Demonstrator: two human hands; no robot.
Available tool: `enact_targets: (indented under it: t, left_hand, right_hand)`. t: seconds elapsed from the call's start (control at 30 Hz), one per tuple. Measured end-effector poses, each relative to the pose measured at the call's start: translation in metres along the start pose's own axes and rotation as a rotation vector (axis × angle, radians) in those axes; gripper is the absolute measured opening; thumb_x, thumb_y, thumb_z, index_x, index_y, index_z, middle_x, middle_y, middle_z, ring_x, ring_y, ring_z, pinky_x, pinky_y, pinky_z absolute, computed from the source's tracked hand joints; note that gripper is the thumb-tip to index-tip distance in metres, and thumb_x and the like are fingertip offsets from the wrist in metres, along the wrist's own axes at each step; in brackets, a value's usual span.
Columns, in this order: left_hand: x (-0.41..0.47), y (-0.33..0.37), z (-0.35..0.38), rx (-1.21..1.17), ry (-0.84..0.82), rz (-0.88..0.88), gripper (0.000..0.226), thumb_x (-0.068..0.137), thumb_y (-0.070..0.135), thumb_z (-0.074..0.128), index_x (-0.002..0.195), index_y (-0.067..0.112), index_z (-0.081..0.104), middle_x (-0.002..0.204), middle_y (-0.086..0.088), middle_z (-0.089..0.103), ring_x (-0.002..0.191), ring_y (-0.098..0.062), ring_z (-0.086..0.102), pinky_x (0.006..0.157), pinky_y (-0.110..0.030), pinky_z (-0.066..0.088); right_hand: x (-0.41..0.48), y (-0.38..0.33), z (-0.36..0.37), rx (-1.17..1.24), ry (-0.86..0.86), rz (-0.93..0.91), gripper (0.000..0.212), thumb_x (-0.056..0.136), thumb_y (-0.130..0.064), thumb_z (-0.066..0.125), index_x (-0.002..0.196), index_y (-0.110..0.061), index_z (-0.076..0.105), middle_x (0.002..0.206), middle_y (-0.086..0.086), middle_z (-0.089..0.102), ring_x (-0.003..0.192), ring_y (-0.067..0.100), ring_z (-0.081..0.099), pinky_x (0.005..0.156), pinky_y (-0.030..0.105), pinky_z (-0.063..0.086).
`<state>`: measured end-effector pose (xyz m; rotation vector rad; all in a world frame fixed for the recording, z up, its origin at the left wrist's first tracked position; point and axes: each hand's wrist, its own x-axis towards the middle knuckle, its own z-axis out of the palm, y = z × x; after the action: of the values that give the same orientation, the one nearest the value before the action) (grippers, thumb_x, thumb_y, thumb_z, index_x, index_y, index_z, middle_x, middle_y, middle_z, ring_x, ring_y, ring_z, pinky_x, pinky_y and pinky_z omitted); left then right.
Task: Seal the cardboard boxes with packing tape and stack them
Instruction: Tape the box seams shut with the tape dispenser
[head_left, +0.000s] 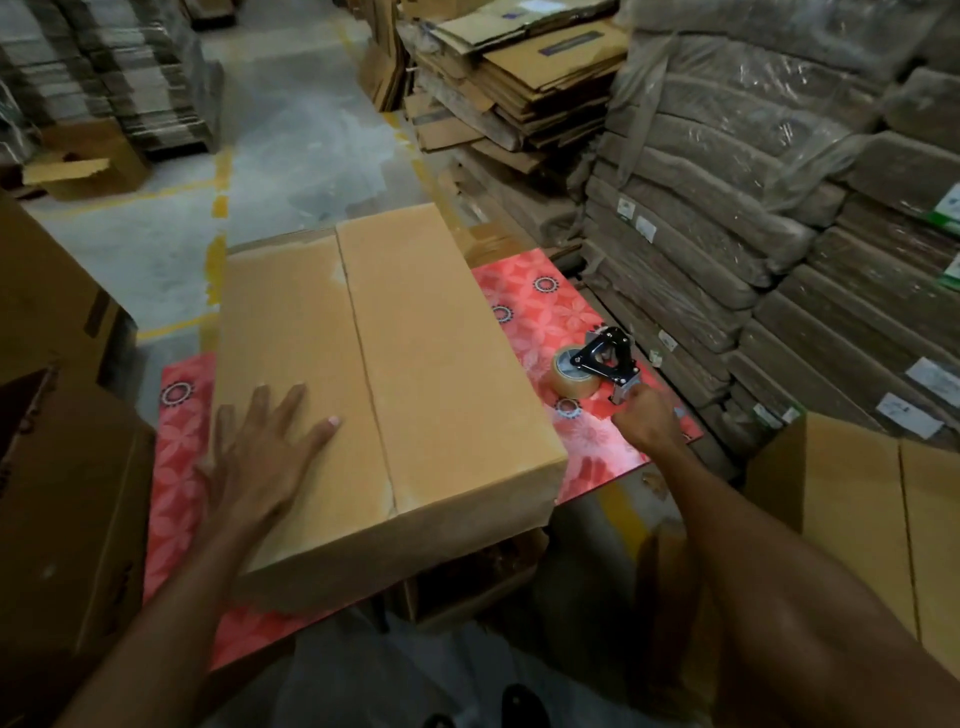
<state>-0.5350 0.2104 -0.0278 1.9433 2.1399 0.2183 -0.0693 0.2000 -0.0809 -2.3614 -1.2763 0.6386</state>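
Box (363, 374) flaps shut, seam looks untaped. L grip (260, 457) flat, fingers spread, on box. R grip (644, 423) clamped on dispenser (608, 358) right of box. Taping + stacking left.

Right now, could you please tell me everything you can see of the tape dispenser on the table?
The black metal tape dispenser has a flat triangular frame with cut-outs and carries a shiny, yellowish roll of clear tape on its left side. The roll appears to rest on the red flower-patterned tabletop, right of the large brown cardboard box and apart from it. The right hand grips the handle at its near end; the frame tilts away from the person.
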Motion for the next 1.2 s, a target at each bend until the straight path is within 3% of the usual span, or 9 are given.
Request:
enact_targets:
  t: [0.2, 0.33, 0.5, 0.67, 0.8, 0.9, 1.03, 1.1, 1.2]
  left_hand:
    - [-0.004, 0.015, -0.003, 0.067, 0.003, -0.056, 0.082, 0.083, 0.088, 0.025, 0.155, 0.055, 0.008, 0.169, -0.001, 0.009, 0.153, -0.041, 0.003, 0.113, -0.074, 0.013]
    - [-0.001, 0.01, -0.004, 0.093, -0.043, -0.121, 0.089, 0.069, 0.097, 0.015, 0.15, 0.064, 0.001, 0.17, 0.005, 0.004, 0.152, -0.045, -0.002, 0.107, -0.081, 0.017]
    - [-0.002, 0.013, -0.007, 0.168, -0.069, -0.117, 0.085, 0.075, 0.094, 0.018, 0.151, 0.062, -0.001, 0.17, 0.003, 0.0, 0.151, -0.047, 0.0, 0.108, -0.08, 0.017]
    - [0.012, -0.009, 0.003, 0.323, -0.13, -0.016, 0.079, 0.076, 0.095, 0.001, 0.149, 0.066, 0.003, 0.169, 0.008, -0.01, 0.156, -0.034, 0.001, 0.113, -0.077, 0.008]
    - [0.006, 0.018, -0.005, 0.341, -0.182, 0.013, 0.077, 0.078, 0.091, -0.007, 0.149, 0.066, 0.01, 0.17, 0.011, -0.007, 0.156, -0.031, 0.0, 0.107, -0.078, 0.016]
    - [-0.017, 0.059, -0.01, 0.448, -0.213, 0.104, 0.045, 0.106, 0.055, 0.016, 0.149, 0.063, 0.008, 0.169, 0.008, -0.012, 0.155, -0.035, -0.008, 0.106, -0.076, 0.026]
    - [-0.049, 0.108, -0.003, 0.461, -0.182, 0.153, 0.055, 0.109, 0.026, 0.026, 0.152, 0.055, 0.011, 0.169, 0.002, -0.013, 0.153, -0.042, -0.005, 0.102, -0.07, 0.037]
    - [-0.065, 0.135, -0.001, 0.435, -0.228, 0.132, 0.052, 0.109, 0.027, 0.028, 0.154, 0.049, 0.017, 0.17, -0.003, -0.005, 0.152, -0.044, 0.006, 0.104, -0.058, 0.042]
    - [-0.088, 0.165, -0.012, 0.341, -0.21, 0.091, 0.052, 0.103, 0.053, 0.036, 0.153, 0.04, 0.03, 0.158, -0.012, 0.033, 0.134, -0.036, 0.048, 0.098, -0.041, 0.048]
  right_hand:
    - [0.088, 0.041, 0.02, -0.23, -0.074, 0.027, 0.055, 0.072, -0.046, 0.065, 0.115, -0.011, 0.062, 0.116, 0.018, 0.064, 0.107, 0.039, 0.062, 0.092, 0.048, 0.053]
    - [0.106, 0.05, 0.04, -0.249, -0.102, 0.058, 0.054, 0.078, -0.041, 0.068, 0.122, -0.011, 0.055, 0.112, 0.016, 0.065, 0.105, 0.037, 0.063, 0.091, 0.046, 0.052]
    - [0.104, 0.046, 0.045, -0.224, -0.096, 0.099, 0.041, 0.088, -0.022, 0.066, 0.123, -0.005, 0.053, 0.117, 0.018, 0.064, 0.109, 0.039, 0.062, 0.09, 0.046, 0.053]
    - [0.089, 0.016, 0.039, 0.043, -0.187, 0.125, 0.036, 0.082, -0.038, 0.075, 0.104, -0.01, 0.07, 0.105, 0.011, 0.069, 0.099, 0.031, 0.067, 0.072, 0.03, 0.05]
    - [0.073, -0.035, -0.004, 0.339, -0.188, 0.142, 0.02, 0.072, -0.03, 0.073, 0.076, -0.012, 0.067, 0.067, 0.01, 0.063, 0.056, 0.022, 0.057, 0.045, 0.021, 0.037]
    - [0.064, -0.077, -0.036, 0.607, -0.184, 0.095, 0.016, 0.07, -0.025, 0.065, 0.063, -0.014, 0.057, 0.053, 0.007, 0.049, 0.036, 0.017, 0.04, 0.04, 0.019, 0.031]
    - [0.047, -0.131, -0.093, 0.984, -0.382, -0.073, 0.025, 0.095, -0.018, 0.055, 0.07, -0.015, 0.052, 0.054, 0.002, 0.043, 0.035, 0.012, 0.036, 0.038, 0.02, 0.029]
    - [0.032, -0.151, -0.118, 1.104, -0.491, -0.186, 0.021, 0.099, -0.018, 0.053, 0.08, -0.011, 0.055, 0.056, 0.003, 0.047, 0.037, 0.014, 0.039, 0.039, 0.023, 0.034]
    - [0.005, -0.176, -0.134, 1.078, -0.573, -0.308, 0.021, 0.098, -0.018, 0.055, 0.08, -0.009, 0.055, 0.057, 0.005, 0.051, 0.041, 0.017, 0.043, 0.042, 0.025, 0.04]
